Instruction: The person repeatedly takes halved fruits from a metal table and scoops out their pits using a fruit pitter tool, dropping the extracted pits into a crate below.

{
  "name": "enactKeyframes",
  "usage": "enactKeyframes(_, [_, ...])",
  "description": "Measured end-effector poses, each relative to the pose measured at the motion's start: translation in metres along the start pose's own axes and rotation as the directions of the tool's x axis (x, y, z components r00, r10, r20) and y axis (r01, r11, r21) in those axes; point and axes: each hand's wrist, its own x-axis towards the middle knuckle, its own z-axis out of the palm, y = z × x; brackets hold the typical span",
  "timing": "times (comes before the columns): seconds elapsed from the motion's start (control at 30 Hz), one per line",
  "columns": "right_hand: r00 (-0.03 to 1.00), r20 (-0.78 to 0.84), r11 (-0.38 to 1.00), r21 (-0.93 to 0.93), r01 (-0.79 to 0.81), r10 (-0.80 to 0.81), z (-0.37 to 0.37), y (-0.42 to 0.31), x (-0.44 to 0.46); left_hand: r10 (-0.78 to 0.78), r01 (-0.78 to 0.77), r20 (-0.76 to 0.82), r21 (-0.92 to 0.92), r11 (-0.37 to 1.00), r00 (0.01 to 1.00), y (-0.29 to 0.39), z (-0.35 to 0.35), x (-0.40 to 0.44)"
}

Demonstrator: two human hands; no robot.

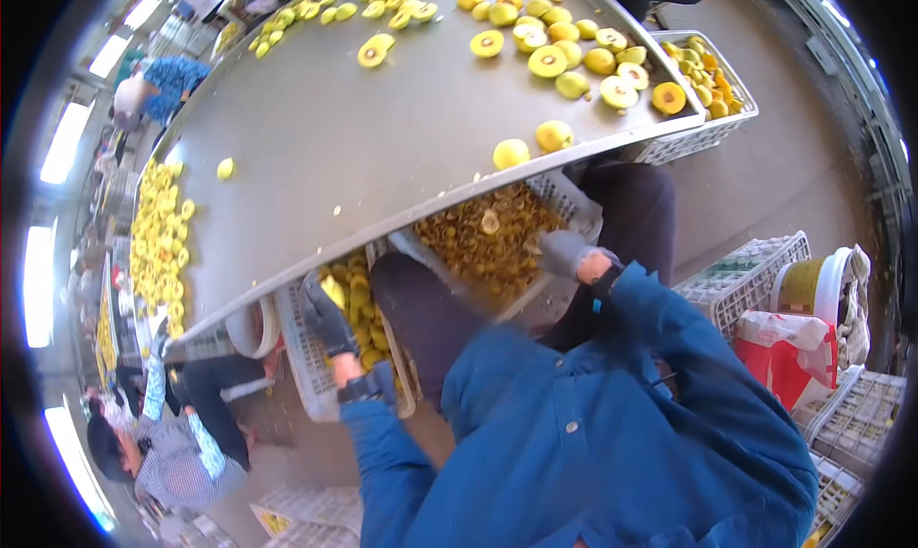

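My left hand [328, 320], in a dark glove, is closed around a yellow peach piece [333, 291]. It is above a white crate [304, 371] that holds yellow peach pieces [361, 304]. My right hand [564, 253], in a grey glove, is curled over the right side of a crate [574, 202] of brown pits and scraps [483, 237]. Whatever its fingers hold, if anything, is hidden. Whole and halved peaches [548, 61] lie on the metal table [306, 156] beyond my hands, some cut faces showing a reddish centre.
The table's raised rim [430, 207] runs above my knees. Peach halves [161, 232] are heaped along its left end. A full crate [696, 142] stands at the right corner. Stacked crates [746, 275], a bucket [808, 285] and a red-white bag [786, 352] are at my right. A co-worker [182, 462] sits left.
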Motion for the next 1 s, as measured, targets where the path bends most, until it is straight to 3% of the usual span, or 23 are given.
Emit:
enactKeyframes(0.03, [0.999,-0.053,0.998,0.057,-0.003,0.006,-0.001,-0.002,-0.008,0.051,-0.078,0.1,0.284,0.956,0.994,-0.028,-0.014,0.01])
enactKeyframes(0.07, [0.995,-0.099,0.993,0.118,-0.002,0.013,-0.001,-0.004,-0.014,0.17,-0.159,0.0,0.345,0.925,0.985,0.007,-0.006,0.019])
enactKeyframes(0.13, [0.996,-0.084,0.983,0.182,-0.019,0.035,0.002,-0.007,-0.014,0.272,-0.281,0.073,0.15,0.948,0.959,0.077,0.035,0.031])
enactKeyframes(0.2, [0.995,-0.099,0.976,0.219,-0.005,0.027,0.016,-0.004,-0.011,0.321,-0.314,0.3,-0.073,0.947,0.898,0.133,0.096,0.037])
enactKeyframes(0.23, [0.994,-0.054,0.962,0.26,-0.081,0.098,-0.009,-0.022,-0.024,0.42,-0.428,0.405,-0.075,0.901,0.812,0.156,0.129,0.039])
enactKeyframes(0.27, [0.993,-0.089,0.927,0.373,-0.038,0.077,-0.002,-0.018,-0.027,0.502,-0.535,0.502,-0.09,0.84,0.704,0.177,0.159,0.041])
enactKeyframes(0.3, [0.991,-0.123,0.879,0.478,0.011,0.055,0.005,-0.015,-0.03,0.504,-0.563,0.619,-0.119,0.818,0.602,0.196,0.186,0.041])
enactKeyframes(0.33, [0.993,-0.072,0.957,0.284,-0.067,0.09,-0.008,-0.023,-0.039,0.491,-0.584,0.723,-0.149,0.798,0.486,0.209,0.207,0.042])
enactKeyframes(0.43, [0.986,-0.038,0.917,0.377,-0.134,0.16,-0.01,-0.02,-0.056,0.398,-0.762,0.874,-0.052,0.645,0.278,0.216,0.258,0.055])
enactKeyframes(0.53, [0.971,0.051,0.867,0.442,-0.23,0.232,-0.027,-0.022,-0.062,0.516,-0.799,0.843,-0.2,0.567,0.155,0.215,0.281,0.072])
enactKeyframes(0.67, [0.972,0.025,0.833,0.51,-0.215,0.235,-0.04,-0.022,-0.06,0.434,-0.862,0.895,-0.137,0.488,0.103,0.24,0.291,0.07])
enactKeyframes(0.77, [0.964,-0.04,0.799,0.57,-0.194,0.263,-0.057,-0.023,-0.066,0.548,-0.622,0.81,-0.323,0.713,0.209,0.231,0.296,0.082])
enactKeyframes(0.8, [0.954,-0.099,0.778,0.605,-0.168,0.283,-0.062,-0.021,-0.068,0.444,-0.26,0.854,-0.379,0.888,0.27,0.23,0.288,0.083])
enactKeyframes(0.83, [0.939,-0.154,0.756,0.639,-0.142,0.307,-0.067,-0.02,-0.069,0.323,0.147,0.903,-0.374,0.916,0.282,0.227,0.274,0.081])
enactKeyframes(0.87, [0.924,-0.237,0.769,0.633,-0.088,0.301,-0.083,-0.024,-0.072,0.206,0.532,0.947,-0.309,0.788,0.245,0.232,0.252,0.077])
enactKeyframes(0.93, [0.905,-0.346,0.781,0.624,0.025,0.247,-0.109,-0.036,-0.07,0.241,0.681,0.915,-0.402,0.612,0.323,0.256,0.207,0.049])
enactKeyframes(1.0, [0.881,-0.442,0.832,0.544,0.111,0.171,-0.131,-0.056,-0.068,0.329,0.306,0.796,-0.524,0.795,0.508,0.262,0.183,0.021])
